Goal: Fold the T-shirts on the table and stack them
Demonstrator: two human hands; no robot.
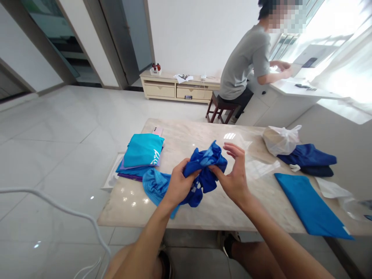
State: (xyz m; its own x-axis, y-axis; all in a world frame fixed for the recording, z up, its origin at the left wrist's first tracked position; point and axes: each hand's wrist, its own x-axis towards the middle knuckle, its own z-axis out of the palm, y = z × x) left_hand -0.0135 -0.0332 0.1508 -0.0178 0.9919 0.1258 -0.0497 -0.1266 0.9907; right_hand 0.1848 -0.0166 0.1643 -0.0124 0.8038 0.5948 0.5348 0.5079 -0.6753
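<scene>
A crumpled blue garment is bunched up over the middle of the marble-patterned table. My left hand grips its left side, fingers wrapped into the cloth. On the right side, my right hand pinches the fabric with the thumb low against it, while its other fingers are raised and curved. A lighter blue part of cloth trails to the left beneath my left wrist. Left of that lies a stack of folded cloths with a turquoise one on top.
A folded teal cloth, dark blue cloth and a white plastic bag lie at the right. Clear plastic is right of my right hand. Beyond the table, a person sits on a stool. A white cable hangs at the left.
</scene>
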